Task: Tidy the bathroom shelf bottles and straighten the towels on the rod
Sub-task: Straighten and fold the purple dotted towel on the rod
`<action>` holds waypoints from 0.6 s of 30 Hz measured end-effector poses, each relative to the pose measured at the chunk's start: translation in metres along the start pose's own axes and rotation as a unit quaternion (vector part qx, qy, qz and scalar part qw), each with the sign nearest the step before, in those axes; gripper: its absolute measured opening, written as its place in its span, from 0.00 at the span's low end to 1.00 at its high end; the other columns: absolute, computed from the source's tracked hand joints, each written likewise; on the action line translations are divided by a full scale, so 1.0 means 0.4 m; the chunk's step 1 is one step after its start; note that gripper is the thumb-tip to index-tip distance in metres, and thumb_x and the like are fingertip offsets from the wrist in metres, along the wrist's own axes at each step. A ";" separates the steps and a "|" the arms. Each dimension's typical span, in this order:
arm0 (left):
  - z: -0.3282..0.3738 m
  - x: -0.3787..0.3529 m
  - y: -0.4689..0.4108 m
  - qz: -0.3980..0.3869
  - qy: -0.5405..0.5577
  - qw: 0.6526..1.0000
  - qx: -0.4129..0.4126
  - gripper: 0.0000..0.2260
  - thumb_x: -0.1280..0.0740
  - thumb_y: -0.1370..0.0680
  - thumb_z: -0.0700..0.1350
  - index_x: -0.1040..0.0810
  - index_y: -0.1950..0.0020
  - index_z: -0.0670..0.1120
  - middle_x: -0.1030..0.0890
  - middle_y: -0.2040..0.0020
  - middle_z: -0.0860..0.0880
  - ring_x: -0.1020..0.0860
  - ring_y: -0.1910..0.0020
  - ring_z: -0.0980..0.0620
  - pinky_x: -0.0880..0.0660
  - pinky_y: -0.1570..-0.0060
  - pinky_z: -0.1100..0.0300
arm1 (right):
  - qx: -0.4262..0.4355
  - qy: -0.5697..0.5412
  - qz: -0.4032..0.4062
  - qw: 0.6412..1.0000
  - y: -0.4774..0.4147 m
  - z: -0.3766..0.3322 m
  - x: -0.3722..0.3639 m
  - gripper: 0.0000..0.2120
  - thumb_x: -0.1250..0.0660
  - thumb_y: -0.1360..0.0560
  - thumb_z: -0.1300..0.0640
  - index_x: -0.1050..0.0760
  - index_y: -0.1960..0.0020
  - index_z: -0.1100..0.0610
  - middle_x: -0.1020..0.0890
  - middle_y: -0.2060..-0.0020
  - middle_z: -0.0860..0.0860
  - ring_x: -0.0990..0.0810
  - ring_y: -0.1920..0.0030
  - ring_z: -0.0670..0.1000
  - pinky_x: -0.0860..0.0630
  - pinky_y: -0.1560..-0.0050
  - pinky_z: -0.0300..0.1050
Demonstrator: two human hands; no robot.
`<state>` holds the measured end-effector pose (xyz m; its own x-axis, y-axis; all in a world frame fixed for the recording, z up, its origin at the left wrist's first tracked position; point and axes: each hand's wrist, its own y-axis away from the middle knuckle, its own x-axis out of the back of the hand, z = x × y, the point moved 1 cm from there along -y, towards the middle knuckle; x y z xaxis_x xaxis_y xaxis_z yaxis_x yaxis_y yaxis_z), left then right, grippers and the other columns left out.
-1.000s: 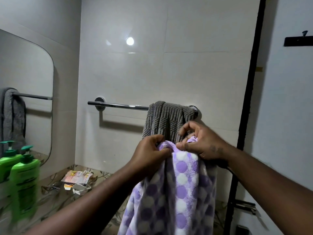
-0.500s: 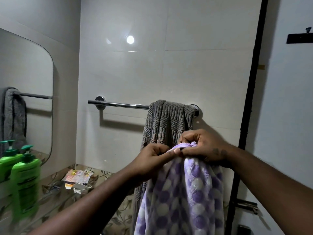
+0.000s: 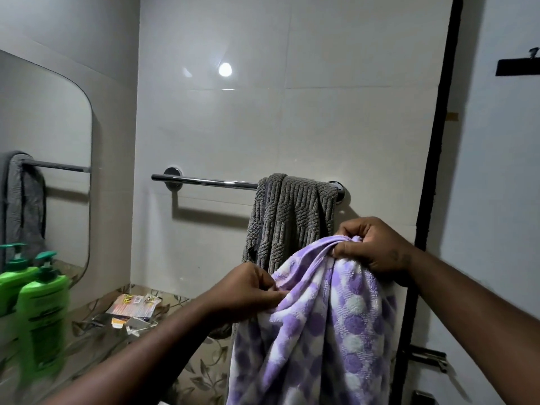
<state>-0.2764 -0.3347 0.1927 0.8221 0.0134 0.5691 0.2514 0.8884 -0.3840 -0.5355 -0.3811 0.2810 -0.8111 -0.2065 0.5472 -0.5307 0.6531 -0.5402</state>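
**A:** What are the hands gripping?

**B:** The right hand clenches the bunched top edge of the purple towel. The left hand, at eight o'clock from it, pinches the same edge.

**A:** How does the towel look?

**B:** Fluffy terry, lilac with white and purple dots, hanging in folds.

**A:** And behind it?

**B:** At twelve o'clock, a ribbed, basket-woven grey towel drapes over the right end of one round chrome rod.

**A:** Counts?

**B:** Two towels. At nine o'clock, a blurred green pump bottle.
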 end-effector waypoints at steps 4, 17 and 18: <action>0.022 0.009 -0.003 0.052 -0.146 0.985 -0.072 0.07 0.27 0.33 0.48 0.24 0.65 0.49 0.27 0.71 0.53 0.32 0.69 0.58 0.33 0.67 0.56 | -0.003 0.007 0.015 1.000 0.002 0.011 0.000 0.11 0.25 0.34 0.57 0.27 0.70 0.53 0.30 0.73 0.46 0.35 0.69 0.45 0.37 0.70 0.38; -0.019 0.011 0.000 0.195 -0.368 0.907 -0.059 0.12 0.32 0.24 0.54 0.32 0.46 0.54 0.23 0.51 0.52 0.23 0.51 0.43 0.29 0.60 0.51 | -0.001 0.010 0.026 1.000 -0.003 0.033 0.010 0.16 0.24 0.30 0.62 0.27 0.71 0.53 0.30 0.74 0.43 0.36 0.71 0.43 0.39 0.70 0.37; -0.029 0.013 0.002 0.192 -0.377 0.904 -0.057 0.12 0.32 0.24 0.52 0.31 0.45 0.53 0.22 0.48 0.51 0.22 0.49 0.42 0.28 0.58 0.51 | -0.001 0.010 0.033 0.999 -0.004 0.034 0.014 0.17 0.24 0.30 0.63 0.27 0.71 0.53 0.30 0.75 0.43 0.36 0.71 0.43 0.39 0.70 0.37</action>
<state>-0.2660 -0.3392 0.1871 0.2884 0.6579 0.6958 0.1086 0.6995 -0.7064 -0.5426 -0.3931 0.2763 -0.8389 -0.1491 0.5235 -0.4762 0.6669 -0.5731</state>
